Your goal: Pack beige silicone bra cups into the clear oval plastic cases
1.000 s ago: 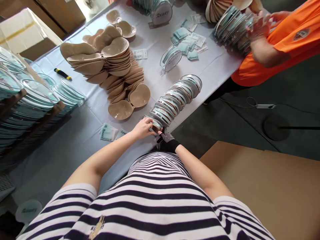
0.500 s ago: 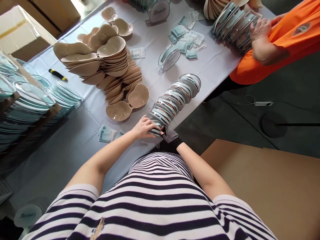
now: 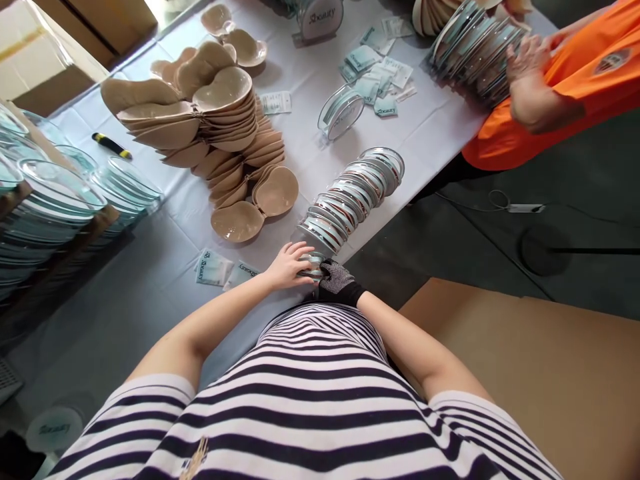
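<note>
Both hands on one clear round case at the table's near edge.
The bare left hand (image 3: 290, 265) and black-gloved right hand (image 3: 334, 280) close their fingers around the clear round plastic case (image 3: 313, 264); the leaning row of round cases (image 3: 350, 197) runs beyond, beige silicone cups (image 3: 210, 120) farther left.

The cups (image 3: 220, 107) are looking tan on the pale grey surface (image 3: 150, 267). The right hand (image 3: 334, 280) is wearing a black dotted glove. The co-worker's shirt (image 3: 550, 100) is showing orange.
</note>
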`<state>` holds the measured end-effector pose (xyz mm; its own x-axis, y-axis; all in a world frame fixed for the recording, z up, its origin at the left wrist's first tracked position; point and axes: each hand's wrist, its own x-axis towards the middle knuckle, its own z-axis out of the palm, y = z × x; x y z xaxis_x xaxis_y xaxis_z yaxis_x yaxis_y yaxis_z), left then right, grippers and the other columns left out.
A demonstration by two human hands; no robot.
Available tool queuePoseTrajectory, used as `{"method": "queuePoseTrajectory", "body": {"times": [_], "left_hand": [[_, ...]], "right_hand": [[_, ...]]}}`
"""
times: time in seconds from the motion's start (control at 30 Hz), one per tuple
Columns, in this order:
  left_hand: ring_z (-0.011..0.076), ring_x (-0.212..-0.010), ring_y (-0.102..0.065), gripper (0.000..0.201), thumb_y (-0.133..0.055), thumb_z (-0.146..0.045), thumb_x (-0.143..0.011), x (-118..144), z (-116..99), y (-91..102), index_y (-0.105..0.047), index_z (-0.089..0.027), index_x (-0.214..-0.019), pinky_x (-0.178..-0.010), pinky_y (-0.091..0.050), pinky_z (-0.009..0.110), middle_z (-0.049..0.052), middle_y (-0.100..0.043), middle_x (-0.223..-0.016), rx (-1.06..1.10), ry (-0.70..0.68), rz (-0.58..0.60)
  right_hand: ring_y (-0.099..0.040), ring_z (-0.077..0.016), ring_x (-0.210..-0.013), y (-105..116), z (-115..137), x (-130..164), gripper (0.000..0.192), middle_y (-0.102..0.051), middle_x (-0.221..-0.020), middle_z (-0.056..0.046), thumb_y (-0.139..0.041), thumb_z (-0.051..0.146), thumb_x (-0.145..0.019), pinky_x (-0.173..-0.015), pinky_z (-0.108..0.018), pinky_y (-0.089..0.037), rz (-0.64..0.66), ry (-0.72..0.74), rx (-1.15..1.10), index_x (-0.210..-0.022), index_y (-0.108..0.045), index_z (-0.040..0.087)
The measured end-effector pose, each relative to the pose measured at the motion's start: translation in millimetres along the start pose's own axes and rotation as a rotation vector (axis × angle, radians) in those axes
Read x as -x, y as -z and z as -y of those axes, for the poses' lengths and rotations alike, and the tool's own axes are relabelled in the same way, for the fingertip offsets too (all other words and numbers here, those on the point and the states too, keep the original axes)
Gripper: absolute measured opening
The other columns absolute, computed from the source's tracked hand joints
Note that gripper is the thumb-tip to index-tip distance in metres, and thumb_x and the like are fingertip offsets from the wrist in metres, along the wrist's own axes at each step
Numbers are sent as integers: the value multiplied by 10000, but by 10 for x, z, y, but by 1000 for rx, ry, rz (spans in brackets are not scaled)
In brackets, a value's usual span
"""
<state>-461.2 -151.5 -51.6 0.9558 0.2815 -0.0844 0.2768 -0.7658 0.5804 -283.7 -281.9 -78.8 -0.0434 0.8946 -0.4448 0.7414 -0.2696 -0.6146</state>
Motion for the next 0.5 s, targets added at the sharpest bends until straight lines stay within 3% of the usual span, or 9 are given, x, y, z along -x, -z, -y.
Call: {"method": "queuePoseTrajectory", "body": {"times": [0.13,0.3,0.4,0.5], "left_hand": [[343,-1379,-424,280,-672,-551,-830,-14,-121,-44,-757,-301,-922,-1162,-252,608,61,-531,-1446,-1,36,-13],[349,-1249,-543,357,-775,-567,-711,-32,-79,96,-746,-219,-788,-1059,-451,495,115,-599,-1323,-17,56,120],[339,-1194,-597,348,-798,-484,-707,-5,-33,164,-717,-197,-886,-968,-535,449,139,-572,-1358,-32,169,125],[332,-1320,-514,335,-733,-472,-784,25,6,159,-670,-192,-957,-1026,-509,459,142,-530,-1420,28,172,76]], "right_hand": [[-655,-163,-993,38,69,-25,230,-708,-1126,-51,-681,303,-847,-879,-256,-499,51,24,-7,-1048,-711,194],[-659,-270,-967,239,88,49,322,-733,-1020,-109,-743,420,-773,-836,-349,-500,89,-19,114,-1000,-739,191],[-660,-300,-969,379,84,60,329,-733,-1003,-127,-727,449,-779,-841,-367,-486,97,-29,183,-979,-741,188],[-655,-302,-1005,465,93,68,333,-726,-1046,-127,-716,444,-789,-879,-367,-469,73,-37,222,-1007,-735,193]]}}
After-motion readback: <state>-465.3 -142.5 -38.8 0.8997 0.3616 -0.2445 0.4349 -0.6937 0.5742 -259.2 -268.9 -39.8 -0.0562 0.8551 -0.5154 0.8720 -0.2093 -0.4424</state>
